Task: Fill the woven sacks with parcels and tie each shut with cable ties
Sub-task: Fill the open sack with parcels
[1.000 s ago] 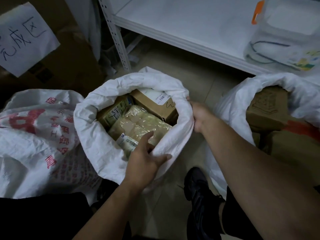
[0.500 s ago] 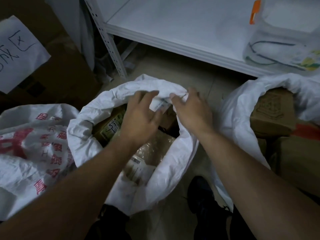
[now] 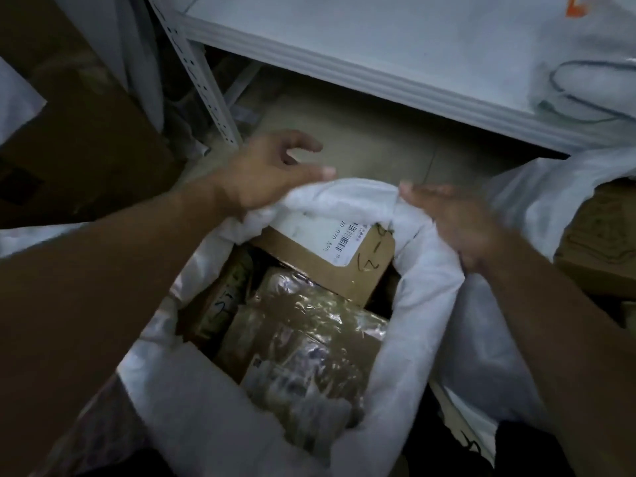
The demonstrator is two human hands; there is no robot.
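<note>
A white woven sack (image 3: 425, 287) stands open below me, its rim rolled down. Inside lie a brown cardboard box with a barcode label (image 3: 347, 270), a parcel wrapped in clear plastic (image 3: 309, 342) and another box (image 3: 223, 297) against the left wall. My left hand (image 3: 272, 170) rests with its heel on the far left rim; its fingers are loosely curled in the air and the thumb lies along the fabric. My right hand (image 3: 457, 222), blurred, lies on the far right rim with straight fingers.
A white metal shelf (image 3: 344, 63) with a perforated upright (image 3: 203, 84) runs across just beyond the sack. A second white sack (image 3: 537, 208) holding cardboard boxes (image 3: 599, 242) stands right. A large brown carton (image 3: 86, 149) is left. A clear container (image 3: 585, 80) sits on the shelf.
My hands, which met at the middle of the far rim, have moved apart along it, left and right. The view has closed in on the sack.
</note>
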